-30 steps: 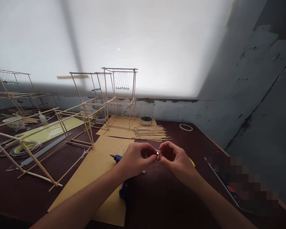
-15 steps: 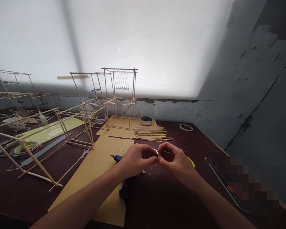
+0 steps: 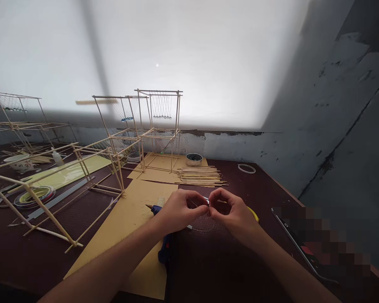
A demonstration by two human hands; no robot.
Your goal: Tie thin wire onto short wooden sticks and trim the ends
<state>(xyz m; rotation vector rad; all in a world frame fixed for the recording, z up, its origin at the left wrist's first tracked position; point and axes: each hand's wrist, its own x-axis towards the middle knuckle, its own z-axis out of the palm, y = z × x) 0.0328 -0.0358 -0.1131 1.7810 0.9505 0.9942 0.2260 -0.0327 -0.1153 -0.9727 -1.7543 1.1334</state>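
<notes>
My left hand (image 3: 183,210) and my right hand (image 3: 229,212) meet over the dark table, thumb and fingers of each pinched together, tips almost touching. What they pinch is tiny and mostly hidden; I cannot make it out. A thin clear line (image 3: 205,230) curves on the table beneath them. A blue glue gun (image 3: 164,250) lies by my left forearm, partly covered by it, its nozzle pointing left over the tan board (image 3: 145,269). Behind my right hand, part of a yellow-handled tool (image 3: 253,213) shows.
Beyond the hands lie a bundle of thin sticks (image 3: 202,176) and a round tin (image 3: 194,159) of dark beads. Stick frames (image 3: 158,90) with hanging glass balls stand left and back. A tape ring (image 3: 246,168) and a phone (image 3: 298,244) are to the right.
Both hands stay almost in place, fingertips still together, with only a very slight shift of the fingers. Nothing else has visibly moved.
</notes>
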